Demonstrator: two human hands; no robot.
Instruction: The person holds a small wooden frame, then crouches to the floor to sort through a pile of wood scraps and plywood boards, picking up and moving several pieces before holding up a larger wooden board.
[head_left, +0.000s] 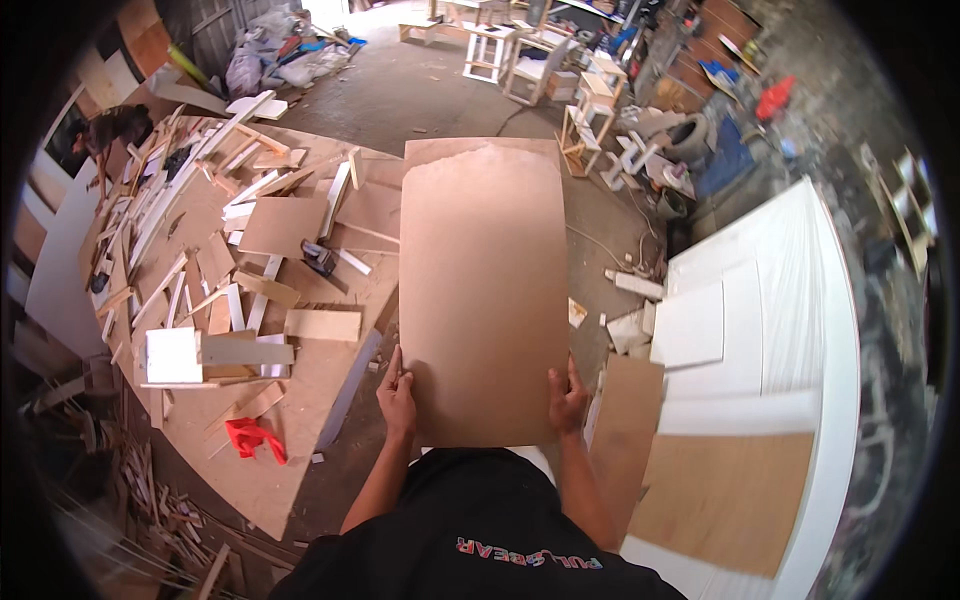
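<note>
hazard: large panel carried over a cluttered floor

the left hand (396, 392) and right hand (567, 393) each clamp a lower corner of the brown fibreboard sheet (484, 290), held out in front of the body above the concrete floor (420, 95). the grip sits only at the near edge, so the far end could sag or swing. likely contact points: the offcut-strewn workbench (290, 470) to the left, the white panels (790, 300) to the right. the sheet also hides floor scraps (630, 330) underfoot, a trip risk.

Soft daylight from the far doorway, dim corners, strong fisheye bending and black vignette at edges
</note>
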